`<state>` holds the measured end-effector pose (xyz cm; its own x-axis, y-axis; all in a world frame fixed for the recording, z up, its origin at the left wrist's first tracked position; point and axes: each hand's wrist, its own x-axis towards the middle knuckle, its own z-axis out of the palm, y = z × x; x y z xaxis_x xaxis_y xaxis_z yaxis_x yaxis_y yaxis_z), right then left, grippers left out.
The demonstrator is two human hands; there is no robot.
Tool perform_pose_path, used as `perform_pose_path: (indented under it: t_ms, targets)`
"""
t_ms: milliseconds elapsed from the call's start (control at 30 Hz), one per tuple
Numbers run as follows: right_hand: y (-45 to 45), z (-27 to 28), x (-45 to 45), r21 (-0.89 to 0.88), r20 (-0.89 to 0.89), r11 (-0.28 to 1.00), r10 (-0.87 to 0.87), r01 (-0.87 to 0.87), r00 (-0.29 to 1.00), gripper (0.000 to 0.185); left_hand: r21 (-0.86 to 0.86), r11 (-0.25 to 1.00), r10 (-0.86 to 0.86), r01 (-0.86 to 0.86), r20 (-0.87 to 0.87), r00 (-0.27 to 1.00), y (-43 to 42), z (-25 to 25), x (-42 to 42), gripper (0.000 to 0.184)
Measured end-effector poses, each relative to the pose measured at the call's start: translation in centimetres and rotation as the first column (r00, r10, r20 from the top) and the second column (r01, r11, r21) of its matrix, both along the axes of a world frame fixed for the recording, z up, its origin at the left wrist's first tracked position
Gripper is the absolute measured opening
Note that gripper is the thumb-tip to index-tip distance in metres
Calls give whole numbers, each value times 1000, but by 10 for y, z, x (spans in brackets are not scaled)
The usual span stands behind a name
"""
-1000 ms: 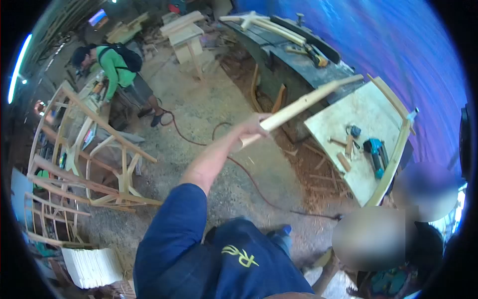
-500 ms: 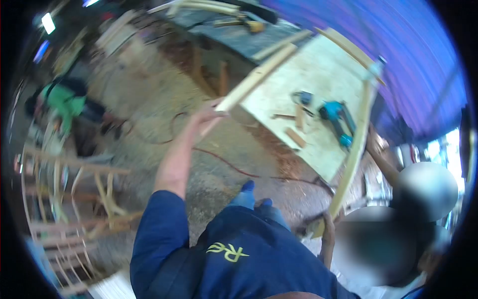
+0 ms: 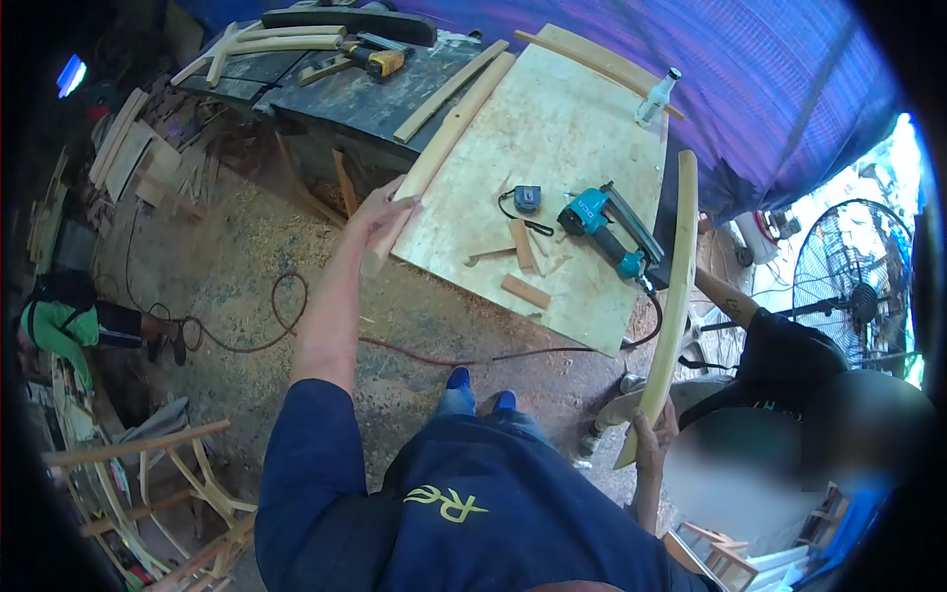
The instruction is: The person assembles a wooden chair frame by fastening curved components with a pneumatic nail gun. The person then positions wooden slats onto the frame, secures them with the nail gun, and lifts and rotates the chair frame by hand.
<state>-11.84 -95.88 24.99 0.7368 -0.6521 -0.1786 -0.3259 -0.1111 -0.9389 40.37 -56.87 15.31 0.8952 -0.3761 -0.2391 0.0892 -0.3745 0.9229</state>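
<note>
My left hand (image 3: 387, 209) is closed round the near part of a long wooden bar (image 3: 456, 123), which runs along the left edge of a pale plywood sheet (image 3: 562, 109). My right hand (image 3: 655, 434) grips the lower end of a curved wooden piece (image 3: 679, 266) that rises past the sheet's right side. On the plywood are a teal nail gun (image 3: 602, 227), a tape measure (image 3: 528, 198), a few small wood offcuts (image 3: 526, 292) and a glass bottle (image 3: 658, 97) near the far edge.
A co-worker's arm (image 3: 725, 296) reaches in behind the curved piece, beside a large fan (image 3: 863, 286). A red hose (image 3: 414, 358) crosses the floor. Chair frames (image 3: 148, 493) stand at lower left; a person in green (image 3: 69, 326) is beyond. A yellow tool (image 3: 383, 61) lies on the dark bench.
The view has swung, so the plywood and tools sit further left and the picture is sharper. Both hands keep hold of their wooden pieces; the curved piece stands more upright in view.
</note>
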Motion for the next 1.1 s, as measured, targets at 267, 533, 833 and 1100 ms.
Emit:
perform_pose_path:
  t_ms: [267,533,833,1100]
  targets:
    - [-11,16,44,-87,-35,996,-38,35,999,53,244,964,-137,106,113,984,-47,-25,77,82]
    - [-92,23,104,-125,-113,991,-56,42,992,60,353,936,-139,-11,398,907,-71,-42,113,72]
    - [-251,-82,164,-243,-153,970,-12,-26,988,73,630,756,95,-177,162,982,-103,49,40,90]
    - [-287,-140,199,-287,-239,909,237,-302,942,83,442,666,324,-601,554,767,-117,45,-145,96]
